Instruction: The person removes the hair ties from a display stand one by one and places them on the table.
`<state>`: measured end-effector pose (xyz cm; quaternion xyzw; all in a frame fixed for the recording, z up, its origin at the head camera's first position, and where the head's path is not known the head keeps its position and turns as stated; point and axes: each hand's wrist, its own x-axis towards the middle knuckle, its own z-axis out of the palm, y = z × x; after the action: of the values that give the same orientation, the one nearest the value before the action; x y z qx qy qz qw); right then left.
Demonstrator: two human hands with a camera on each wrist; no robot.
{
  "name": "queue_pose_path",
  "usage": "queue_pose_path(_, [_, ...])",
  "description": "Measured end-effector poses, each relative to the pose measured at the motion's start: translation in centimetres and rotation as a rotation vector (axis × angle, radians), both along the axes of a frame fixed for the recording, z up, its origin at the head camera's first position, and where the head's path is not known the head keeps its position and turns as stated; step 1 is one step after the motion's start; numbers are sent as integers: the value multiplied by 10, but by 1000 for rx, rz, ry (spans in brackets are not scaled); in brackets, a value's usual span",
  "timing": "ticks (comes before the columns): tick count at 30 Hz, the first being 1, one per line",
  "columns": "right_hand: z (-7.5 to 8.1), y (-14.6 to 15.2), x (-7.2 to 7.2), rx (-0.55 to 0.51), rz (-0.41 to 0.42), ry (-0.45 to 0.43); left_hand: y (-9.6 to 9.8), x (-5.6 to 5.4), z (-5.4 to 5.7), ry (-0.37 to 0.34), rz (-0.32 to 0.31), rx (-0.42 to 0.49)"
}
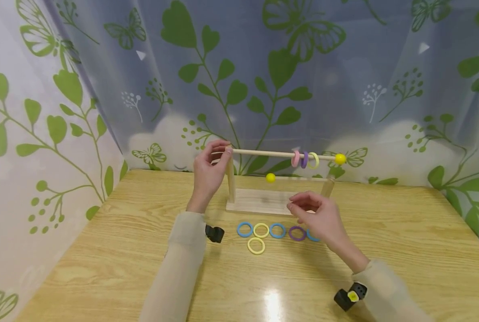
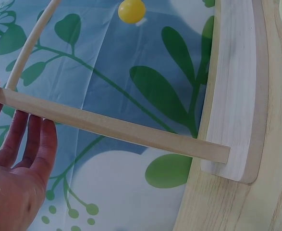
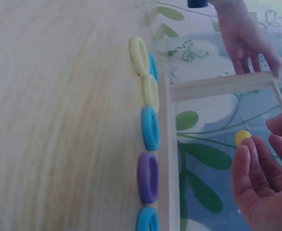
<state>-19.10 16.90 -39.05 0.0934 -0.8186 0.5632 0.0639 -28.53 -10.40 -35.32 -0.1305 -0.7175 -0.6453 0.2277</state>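
Wooden stand (image 1: pixel 259 197), left post (image 1: pixel 231 185) gripped by left hand (image 1: pixel 210 172), presumably for steadiness; loose, empty right hand (image 1: pixel 319 217) near rings (image 3: pixel 143 178) fronting the stand

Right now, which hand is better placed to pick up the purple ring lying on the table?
Probably the right hand: it holds nothing and hovers near the loose purple ring, whereas the left hand is farther away and grips the top of a wooden upright.

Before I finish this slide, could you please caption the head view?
The left hand grips a wooden stand, three rings on its upper rod; the right hand hovers above the table.
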Motion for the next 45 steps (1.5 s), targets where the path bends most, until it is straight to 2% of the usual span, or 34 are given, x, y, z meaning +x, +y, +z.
queue_pose_path(9, [10,8,-3,-86,-111,14,-1,1,-1,7,-10,-2])
queue_pose_path(16, [16,13,-3,-156,-176,103,-1,2,-2,-5,-13,7])
queue_pose_path(28, [28,18,-9,-236,-293,192,0,3,-2,14,-12,6])
queue_pose_path(36, [31,17,-13,-234,-367,215,-1,0,-4,22,-11,-2])
queue_pose_path(45, [28,18,-26,-183,-401,236,0,1,-2,15,-17,6])
